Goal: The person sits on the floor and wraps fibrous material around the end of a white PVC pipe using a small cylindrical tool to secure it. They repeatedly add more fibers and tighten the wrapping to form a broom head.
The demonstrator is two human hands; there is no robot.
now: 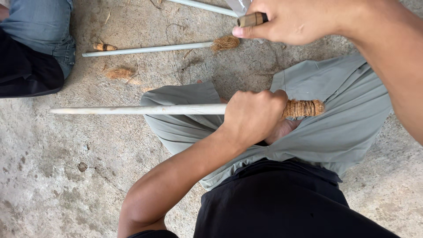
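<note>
Across the person's lap, seen from the head camera looking down, a long pale plastic pipe point(136, 109) is lying level, its far end reaching out over the rough grey concrete floor point(66, 176). The left hand point(253, 115) is gripping this pipe with fingers curled tightly around it, apparently steadying it against the grey-green trousers point(343, 128). Just beyond that hand, at the pipe's near end, a tight winding of brown coconut-fibre rope point(303, 108) is covering the pipe.

Above the pipe, the right hand point(295, 20) is raised, fingers closed on a short tan wooden handle point(252, 19); what the handle belongs to is hidden. A thin fibre strand seems to be running between this hand and the winding, perhaps pulled taut, though it is too fine to be certain.

Further above the pipe, a second pale pipe point(147, 49) is resting on the floor with a loose tuft of brown fibre point(225, 43) at one end. Left of it, another person's knee in blue jeans point(42, 31) is showing.
</note>
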